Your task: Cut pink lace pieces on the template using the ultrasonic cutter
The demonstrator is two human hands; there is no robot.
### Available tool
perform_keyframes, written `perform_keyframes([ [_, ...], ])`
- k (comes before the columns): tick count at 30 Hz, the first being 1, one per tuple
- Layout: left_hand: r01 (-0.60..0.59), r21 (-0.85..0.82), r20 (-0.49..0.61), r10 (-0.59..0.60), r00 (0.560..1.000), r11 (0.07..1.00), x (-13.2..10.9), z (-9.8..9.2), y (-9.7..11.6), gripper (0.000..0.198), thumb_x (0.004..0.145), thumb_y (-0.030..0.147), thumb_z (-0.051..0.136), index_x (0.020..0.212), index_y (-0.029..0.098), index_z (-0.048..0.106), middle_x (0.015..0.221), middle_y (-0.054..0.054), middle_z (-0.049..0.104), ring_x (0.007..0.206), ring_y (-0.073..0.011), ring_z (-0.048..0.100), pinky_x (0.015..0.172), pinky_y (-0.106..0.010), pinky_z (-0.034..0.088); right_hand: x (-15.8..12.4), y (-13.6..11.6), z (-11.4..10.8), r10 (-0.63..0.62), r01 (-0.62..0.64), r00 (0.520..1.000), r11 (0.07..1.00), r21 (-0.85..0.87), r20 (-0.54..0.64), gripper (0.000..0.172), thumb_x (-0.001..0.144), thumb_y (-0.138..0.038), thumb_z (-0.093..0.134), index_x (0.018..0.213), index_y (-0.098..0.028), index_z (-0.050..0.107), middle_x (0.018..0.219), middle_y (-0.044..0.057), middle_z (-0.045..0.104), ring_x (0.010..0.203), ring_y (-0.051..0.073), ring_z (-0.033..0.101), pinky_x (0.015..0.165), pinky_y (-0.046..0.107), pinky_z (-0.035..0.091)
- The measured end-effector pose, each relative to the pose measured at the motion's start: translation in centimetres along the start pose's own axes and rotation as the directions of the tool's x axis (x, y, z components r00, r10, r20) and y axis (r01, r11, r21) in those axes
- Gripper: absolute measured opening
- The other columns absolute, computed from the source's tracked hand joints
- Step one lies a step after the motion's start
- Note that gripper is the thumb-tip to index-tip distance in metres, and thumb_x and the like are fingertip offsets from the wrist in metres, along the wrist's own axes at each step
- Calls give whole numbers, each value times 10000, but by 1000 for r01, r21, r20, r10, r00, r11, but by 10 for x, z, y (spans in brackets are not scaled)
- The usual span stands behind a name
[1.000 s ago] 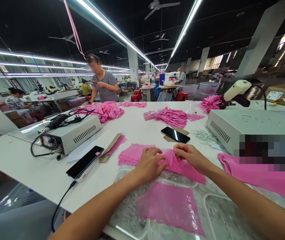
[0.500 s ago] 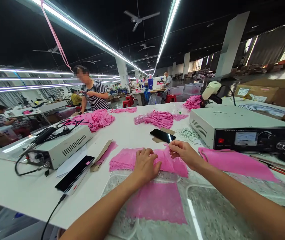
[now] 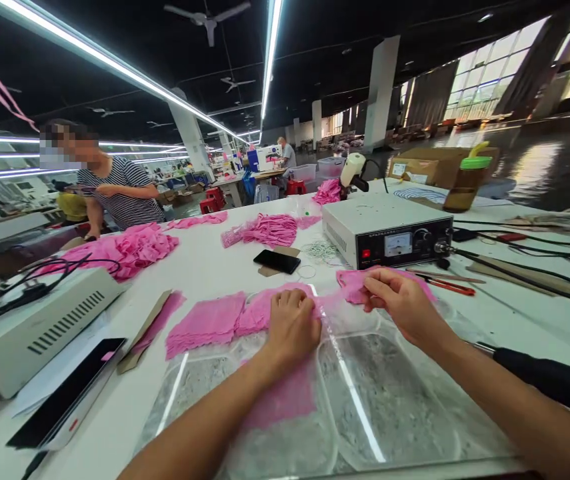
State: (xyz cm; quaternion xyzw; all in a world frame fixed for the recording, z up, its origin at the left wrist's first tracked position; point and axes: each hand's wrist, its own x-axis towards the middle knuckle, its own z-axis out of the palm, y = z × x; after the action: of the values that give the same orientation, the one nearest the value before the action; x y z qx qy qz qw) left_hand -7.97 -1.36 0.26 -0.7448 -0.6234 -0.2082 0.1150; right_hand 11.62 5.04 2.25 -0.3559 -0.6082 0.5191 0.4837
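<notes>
In the head view, the left hand (image 3: 295, 327) rested with curled fingers on a length of thin pink fabric (image 3: 277, 300), though whether they gripped it could not be told, while the right hand (image 3: 395, 300) pinched its sheer far end between thumb and forefinger. That fabric lay just right of a layered stack of wavy-edged pink cloth pieces (image 3: 207, 320), near a flat, black rectangular phone (image 3: 277, 261).
</notes>
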Motion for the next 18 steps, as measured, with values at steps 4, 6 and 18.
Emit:
perform_keyframes([
  [4,-299,-69,23,301,953,952,-34,-4,20,112,760,125,574,834,203,604,986,-75,642,956,-248,578,981,-518,399,-48,9,-44,96,-101,994,987,-127,-46,433,763,-607,627,647,-198,545,548,1,539,482,146,513,495,291,469],
  [6,-418,-105,43,424,905,902,-50,-6,28,89,797,139,554,841,205,595,974,-68,658,976,-236,596,1051,-522,360,-66,15,-59,145,-151,988,970,-193,-44,387,763,-565,623,647,-202,555,497,-7,523,434,149,498,457,287,440],
  [18,-503,-399,173,602,780,767,-48,-22,30,206,923,218,499,1100,211,603,1171,-69,670,1156,-204,593,1189,-456,188,-102,12,-79,82,78,983,633,-770,167,154,812,-384,530,746,-254,577,674,18,613,555,193,544,526,309,406],
])
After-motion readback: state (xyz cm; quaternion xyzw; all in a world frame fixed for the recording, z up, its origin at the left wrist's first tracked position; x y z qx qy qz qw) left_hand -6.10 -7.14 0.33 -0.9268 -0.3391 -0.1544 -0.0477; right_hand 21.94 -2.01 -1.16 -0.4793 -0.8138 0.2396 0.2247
